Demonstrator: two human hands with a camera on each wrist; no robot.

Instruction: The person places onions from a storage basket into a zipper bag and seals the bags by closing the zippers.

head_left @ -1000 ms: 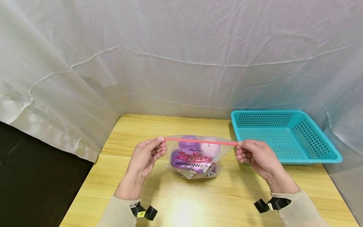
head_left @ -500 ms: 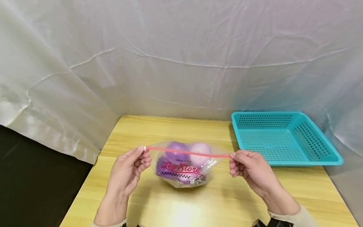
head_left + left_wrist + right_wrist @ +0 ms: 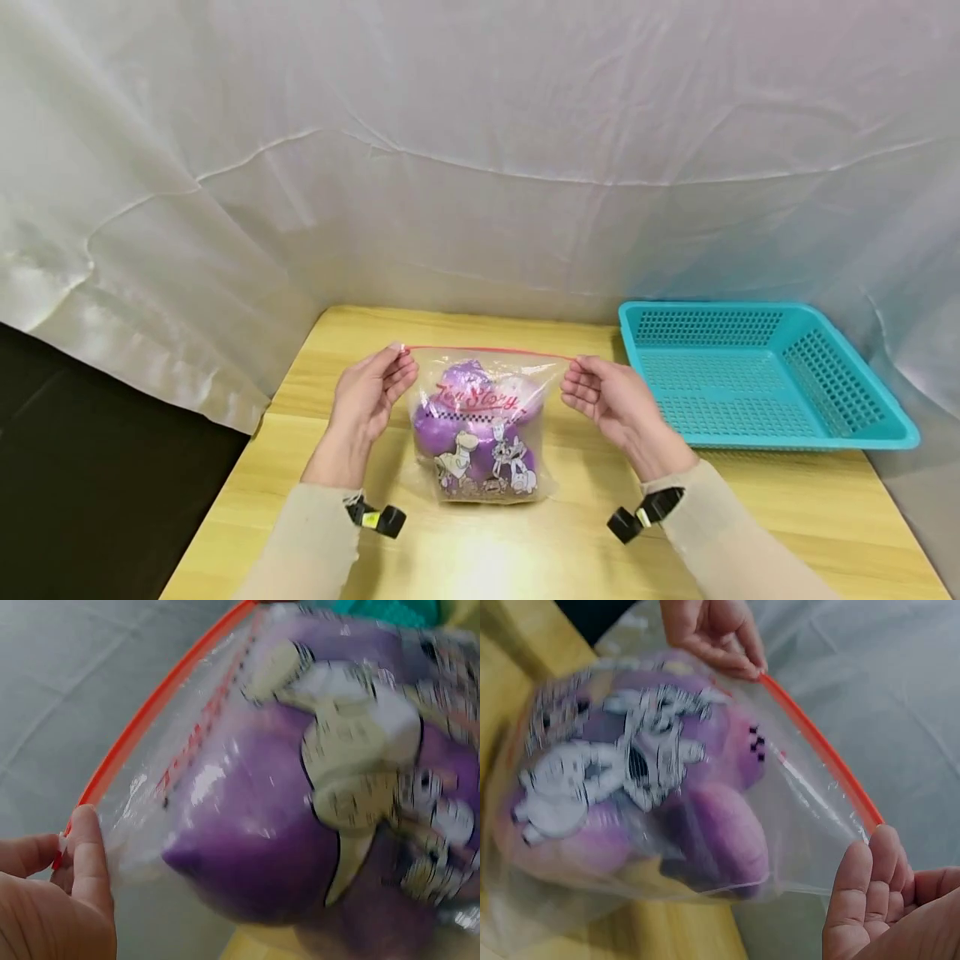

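Observation:
A clear zip bag [image 3: 480, 492] printed with "Toy Story" lettering and cartoon figures hangs between both hands, its lower edge near the table. Several glossy purple and pale pink rounded things [image 3: 255, 825], one with a pointed tip, fill it; their kind is unclear. Along its top runs a red zip strip [image 3: 487, 348]. My left hand [image 3: 372, 390] pinches the strip's left end, where a small white piece [image 3: 61, 841] shows at the fingertips. The right hand [image 3: 611, 398] pinches the opposite top corner, its fingers [image 3: 851, 881] loosely curled below.
A turquoise perforated basket [image 3: 750, 442] stands at the back right of the wooden table [image 3: 300, 500]. Behind the table hangs a pale grey cloth [image 3: 480, 233]. Dark floor or cloth [image 3: 97, 467] lies to the left.
The bag first shifted left and toward me, then its printed front tipped up to face the head camera. The hands have come closer together, and the grip on both ends stays.

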